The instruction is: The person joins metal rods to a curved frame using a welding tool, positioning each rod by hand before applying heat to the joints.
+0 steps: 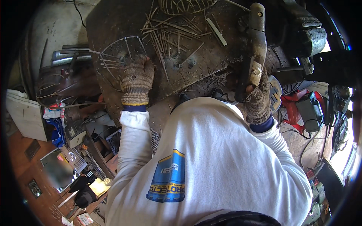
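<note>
Upper centre: dark brown bench top (113, 28), matt, rough; slender brown rods (178, 40), dull metal. Upper left: curved grey wire frame (127, 46), bare metal; brown-striped left glove (138, 81), coarse ribbed knit. Lower centre: white long-sleeved shirt (215, 150), matt, creased cloth.

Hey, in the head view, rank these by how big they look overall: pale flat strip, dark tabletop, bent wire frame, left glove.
Largest to smallest:
1. Dark tabletop
2. Bent wire frame and left glove: too close to rank
3. Pale flat strip

Left grip (138, 77) extends ahead of the curled right grip (260, 98).
</note>
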`<state>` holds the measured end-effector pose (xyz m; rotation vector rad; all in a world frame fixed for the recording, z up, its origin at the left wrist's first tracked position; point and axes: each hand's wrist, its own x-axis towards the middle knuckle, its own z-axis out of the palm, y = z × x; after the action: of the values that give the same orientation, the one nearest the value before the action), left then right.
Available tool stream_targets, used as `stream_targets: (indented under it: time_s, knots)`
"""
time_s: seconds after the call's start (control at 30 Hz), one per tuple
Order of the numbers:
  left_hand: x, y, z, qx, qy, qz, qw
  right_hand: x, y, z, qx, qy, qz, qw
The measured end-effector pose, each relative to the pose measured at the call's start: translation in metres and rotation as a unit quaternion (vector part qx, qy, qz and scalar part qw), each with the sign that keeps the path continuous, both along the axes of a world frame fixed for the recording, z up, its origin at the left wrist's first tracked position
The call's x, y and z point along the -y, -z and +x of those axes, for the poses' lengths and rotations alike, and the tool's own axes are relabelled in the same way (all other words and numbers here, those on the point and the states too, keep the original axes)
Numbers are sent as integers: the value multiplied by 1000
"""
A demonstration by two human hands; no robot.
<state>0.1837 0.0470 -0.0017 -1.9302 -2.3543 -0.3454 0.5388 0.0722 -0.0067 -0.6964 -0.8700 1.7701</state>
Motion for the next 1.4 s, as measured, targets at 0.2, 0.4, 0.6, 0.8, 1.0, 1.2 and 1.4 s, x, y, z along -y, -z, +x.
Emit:
stream_targets:
  time_s: [0.2,0.4,0.6,0.8,1.0,1.2,1.4]
  knots:
    - [1,4,26,-29,-49,-110,992,0,-6,-8,-36,-20,-14,999]
    - [-10,12,47,-45,-72,-190,978,-1,-9,-11,-85,-63,-8,994]
    - [-9,12,45,-67,-49,-133,988,-1,-1,-5,23,-35,36,998]
    - [-4,0,30,288,-120,-71,948,2,-7,0,-32,-28,-11,999]
    - [10,9,25,466,-119,-48,875,-2,-3,8,-5,-25,-10,1000]
    - [15,8,32,157,-118,-51,979,-5,5,6,16,-6,24,1000]
    - [5,11,41,-91,-171,-162,967,-5,-5,3,10,-6,12,1000]
